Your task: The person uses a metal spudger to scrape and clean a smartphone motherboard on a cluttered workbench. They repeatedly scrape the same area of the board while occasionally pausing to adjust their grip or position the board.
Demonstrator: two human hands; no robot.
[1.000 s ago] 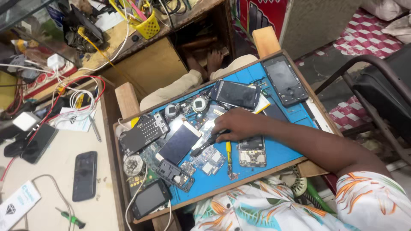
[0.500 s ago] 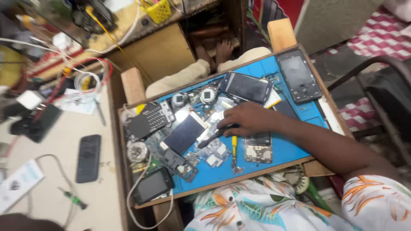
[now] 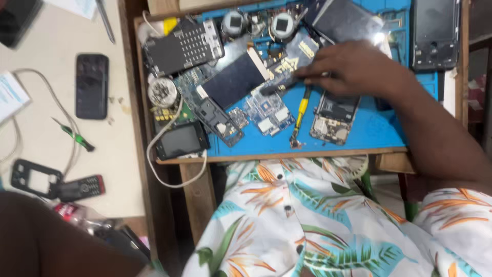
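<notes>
The right hand (image 3: pixel 353 66) stays where it was half a second ago, fingers (image 3: pixel 315 77) pinched on a dark tool (image 3: pixel 279 86) over the circuit boards (image 3: pixel 266 110) mid-mat (image 3: pixel 374 128); the view has since closed in. Left hand unseen.

blue mat (image 3: pixel 379 128) matt rubber | phone screen (image 3: pixel 233 79) glossy glass | tray edge (image 3: pixel 287 155) bare wood
</notes>
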